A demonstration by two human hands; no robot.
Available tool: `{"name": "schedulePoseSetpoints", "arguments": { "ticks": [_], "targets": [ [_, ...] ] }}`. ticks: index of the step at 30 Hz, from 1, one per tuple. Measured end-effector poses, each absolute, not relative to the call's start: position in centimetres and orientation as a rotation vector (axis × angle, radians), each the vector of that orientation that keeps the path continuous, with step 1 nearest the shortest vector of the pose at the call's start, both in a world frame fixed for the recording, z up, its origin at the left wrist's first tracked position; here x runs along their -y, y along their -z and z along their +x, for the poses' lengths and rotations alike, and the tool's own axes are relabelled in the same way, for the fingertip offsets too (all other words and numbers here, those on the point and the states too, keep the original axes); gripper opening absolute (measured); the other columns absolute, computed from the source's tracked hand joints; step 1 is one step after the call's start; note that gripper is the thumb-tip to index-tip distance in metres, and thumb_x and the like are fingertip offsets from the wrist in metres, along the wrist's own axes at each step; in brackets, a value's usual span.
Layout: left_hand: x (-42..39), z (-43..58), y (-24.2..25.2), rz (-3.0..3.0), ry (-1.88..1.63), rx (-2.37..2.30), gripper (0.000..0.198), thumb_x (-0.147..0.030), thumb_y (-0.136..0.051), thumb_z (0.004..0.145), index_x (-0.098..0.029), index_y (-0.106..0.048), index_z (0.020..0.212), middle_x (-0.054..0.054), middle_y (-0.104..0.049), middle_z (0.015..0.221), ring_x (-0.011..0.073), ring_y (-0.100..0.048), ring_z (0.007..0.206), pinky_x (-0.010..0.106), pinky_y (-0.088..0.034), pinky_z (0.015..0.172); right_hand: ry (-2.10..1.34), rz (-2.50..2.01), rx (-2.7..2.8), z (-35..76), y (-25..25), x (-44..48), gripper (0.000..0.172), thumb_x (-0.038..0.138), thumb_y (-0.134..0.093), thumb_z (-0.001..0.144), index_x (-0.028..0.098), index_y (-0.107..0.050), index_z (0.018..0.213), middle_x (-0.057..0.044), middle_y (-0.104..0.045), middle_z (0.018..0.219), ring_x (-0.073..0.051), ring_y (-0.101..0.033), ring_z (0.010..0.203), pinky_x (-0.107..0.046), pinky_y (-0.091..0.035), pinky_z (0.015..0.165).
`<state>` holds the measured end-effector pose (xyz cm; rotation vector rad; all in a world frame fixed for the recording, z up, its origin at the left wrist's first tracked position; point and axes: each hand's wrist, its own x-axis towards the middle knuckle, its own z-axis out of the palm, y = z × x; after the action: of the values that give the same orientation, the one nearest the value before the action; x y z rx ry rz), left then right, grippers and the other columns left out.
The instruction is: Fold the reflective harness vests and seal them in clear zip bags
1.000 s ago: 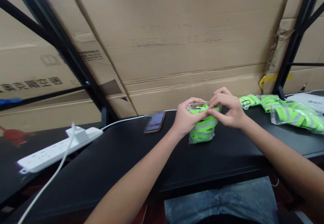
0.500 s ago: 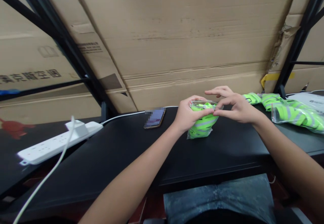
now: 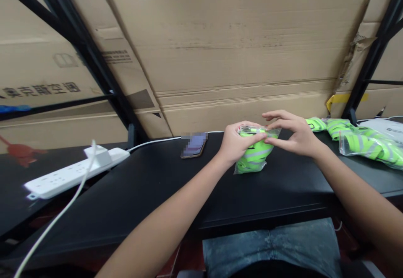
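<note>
A small clear plastic bag (image 3: 253, 156) stuffed with neon-green reflective strap stands upright on the black table (image 3: 151, 194). My left hand (image 3: 234, 144) wraps the bag's left side near its top, thumb pressed on the rim. My right hand (image 3: 291, 135) pinches the bag's top edge from the right with thumb and forefinger, the other fingers stretched out above it.
More bagged green straps (image 3: 368, 146) lie at the right end of the table. A phone (image 3: 192, 148) lies just left of my hands. A white power strip (image 3: 75, 173) with a plugged adapter and cable sits at far left. Cardboard boxes (image 3: 220, 47) and black shelf posts stand behind.
My right hand has slid a little to the right along the bag's top edge and its fingers have spread. The bag stays upright in my left hand.
</note>
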<state>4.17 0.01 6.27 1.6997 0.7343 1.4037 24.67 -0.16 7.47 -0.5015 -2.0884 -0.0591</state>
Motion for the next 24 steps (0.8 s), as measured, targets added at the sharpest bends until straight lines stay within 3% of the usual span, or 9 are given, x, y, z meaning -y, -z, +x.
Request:
{"name": "schedulePoseSetpoints", "arguments": {
  "ticks": [4,10,16,20,24],
  "targets": [
    [-0.2,4.2,-6.2,1.705,-1.382,-0.710,0.040,-0.034,-0.089,0.057,-0.016,-0.074,0.090,0.007,-0.077,0.089,0.0238,-0.072,0.085,0.036,-0.057,0.079,-0.065,-0.488,2.154,24.2,-7.2,0.1,0.032,0.034,-0.078,0.080,0.024,-0.073,0.109,-0.011,-0.059,0.138,-0.027,-0.061,0.118,-0.046,-0.053,0.099],
    [-0.6,4.3,-5.9,1.653,-1.397,-0.694,0.040,-0.034,-0.090,0.057,-0.015,-0.074,0.090,0.008,-0.077,0.095,0.0252,-0.072,0.090,0.038,-0.057,0.085,-0.247,-0.587,2.274,23.3,-7.1,-0.3,0.025,0.038,-0.071,0.087,0.024,-0.076,0.106,-0.010,-0.059,0.137,-0.026,-0.054,0.128,-0.047,-0.043,0.109],
    [-0.5,4.5,-5.6,1.611,-1.398,-0.719,0.035,-0.036,-0.088,0.062,-0.015,-0.076,0.088,0.010,-0.078,0.097,0.0263,-0.073,0.092,0.040,-0.057,0.087,-0.376,-0.597,2.352,22.9,-7.1,-0.9,0.029,0.044,-0.072,0.085,0.024,-0.076,0.104,-0.009,-0.066,0.123,-0.025,-0.062,0.116,-0.044,-0.050,0.101],
    [-0.6,4.3,-5.7,1.611,-1.391,-0.735,0.035,-0.036,-0.088,0.062,-0.015,-0.076,0.087,0.009,-0.078,0.093,0.0255,-0.073,0.088,0.038,-0.058,0.082,-0.143,-0.498,2.196,23.0,-6.1,-0.9,0.039,0.042,-0.077,0.080,0.021,-0.072,0.112,-0.012,-0.062,0.128,-0.026,-0.062,0.115,-0.045,-0.051,0.101],
    [-0.9,4.1,-5.5,1.583,-1.414,-0.764,0.039,-0.037,-0.089,0.059,-0.016,-0.075,0.087,0.009,-0.077,0.091,0.0249,-0.072,0.086,0.038,-0.058,0.080,0.142,-0.512,1.985,23.6,-5.4,-1.0,0.032,0.039,-0.080,0.076,0.021,-0.072,0.102,-0.014,-0.063,0.125,-0.026,-0.066,0.106,-0.045,-0.056,0.093]
  ]
}}
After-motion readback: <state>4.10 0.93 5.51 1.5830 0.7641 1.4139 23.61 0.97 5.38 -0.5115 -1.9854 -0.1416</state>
